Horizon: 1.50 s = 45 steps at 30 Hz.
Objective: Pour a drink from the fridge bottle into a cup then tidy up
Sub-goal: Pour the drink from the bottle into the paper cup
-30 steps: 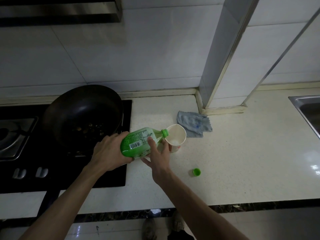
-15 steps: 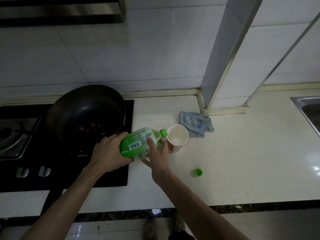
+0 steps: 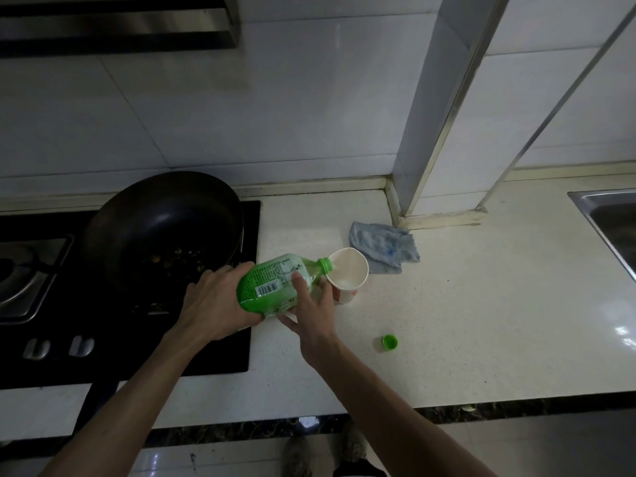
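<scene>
Bottle: the green bottle (image 3: 275, 285) is held tipped almost flat above the worktop (image 3: 481, 321), its open neck laid at the rim of the cup (image 3: 347, 275)
Left hand: the left hand (image 3: 215, 304) is wrapped around the base end of the bottle
Right hand: the right hand (image 3: 311, 313) is closed on the bottle near its shoulder; the cup is tilted toward the neck just beyond its fingers, but whether it is touched by them cannot be told
Edges: the stove (image 3: 130, 304) with a dark pan (image 3: 161, 228) lies just left of the hands; a grey cloth (image 3: 382, 246) lies just behind the cup; a sink (image 3: 609, 222) is cut off at the right edge
Open room: bare worktop is left to the right; the green cap (image 3: 390, 341) lies there alone, apart from the cup
Change: bottle, cup and cap are kept where they were half a second ago
Hard to see: the pan's contents are too dark to make out; the lower cup is hidden by the right hand
</scene>
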Each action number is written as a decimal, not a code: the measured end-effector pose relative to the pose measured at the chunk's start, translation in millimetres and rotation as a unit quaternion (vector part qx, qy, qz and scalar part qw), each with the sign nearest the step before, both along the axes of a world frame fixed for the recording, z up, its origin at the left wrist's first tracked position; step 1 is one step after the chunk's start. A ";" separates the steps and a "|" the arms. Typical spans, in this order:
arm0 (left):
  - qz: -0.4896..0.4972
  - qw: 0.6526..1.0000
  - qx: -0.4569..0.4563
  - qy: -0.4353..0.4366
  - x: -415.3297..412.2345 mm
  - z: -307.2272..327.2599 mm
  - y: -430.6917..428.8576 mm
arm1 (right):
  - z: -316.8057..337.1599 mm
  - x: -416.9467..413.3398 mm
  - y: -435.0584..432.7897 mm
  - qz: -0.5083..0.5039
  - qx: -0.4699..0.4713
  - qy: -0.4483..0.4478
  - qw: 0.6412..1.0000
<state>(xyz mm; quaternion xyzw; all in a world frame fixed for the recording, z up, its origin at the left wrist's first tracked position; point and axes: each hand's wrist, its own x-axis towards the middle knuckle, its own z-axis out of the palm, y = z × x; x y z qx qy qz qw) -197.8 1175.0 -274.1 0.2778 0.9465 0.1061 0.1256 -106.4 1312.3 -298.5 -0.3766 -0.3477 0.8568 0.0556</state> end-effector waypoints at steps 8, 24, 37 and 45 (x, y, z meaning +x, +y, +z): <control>0.007 1.000 -0.006 0.002 4.5 3.3 -4.3 | -4.7 0.8 -4.5 0.018 0.004 -0.008 1.000; 0.119 0.971 0.141 -0.150 38.0 -46.3 -18.3 | -25.3 12.5 -18.3 0.044 0.165 0.024 0.985; 0.224 0.902 0.307 -0.208 76.3 -88.0 -8.2 | -34.8 36.7 -31.0 0.136 0.477 0.039 0.867; 0.237 0.885 0.350 -0.195 83.1 -99.4 3.6 | -39.6 41.7 -28.5 0.139 0.548 0.042 0.824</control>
